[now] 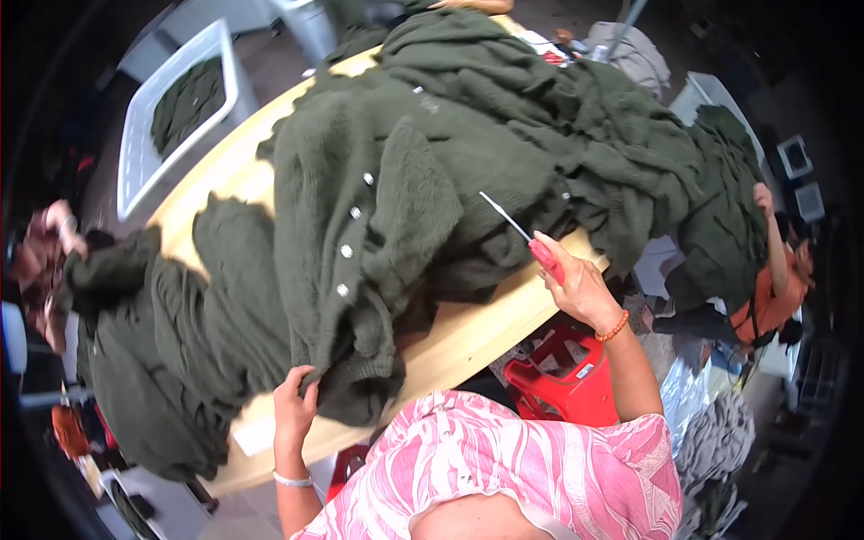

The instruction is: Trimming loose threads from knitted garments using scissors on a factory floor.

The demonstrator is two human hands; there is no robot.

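Observation:
A dark green knit cardigan (405,193) with several pale, shiny buttons (347,251) down its front is spread on the table. My left hand (295,400) is at the near edge of the cardigan, fingers closed on its ribbed hem. In my right hand (580,283) is a red-handled tool (546,258) with a thin metal shaft; its exact kind is unclear. The shaft points up and left, above the knit fabric, and whether its tip touches the cloth I cannot tell.
More green knitwear (171,324) is heaped along the pale wooden table (477,346). A white bin (130,148) of green garments stands far left. A red stool (567,373) is beside me. People are at both sides, with a hand (763,200) holding green cloth at right.

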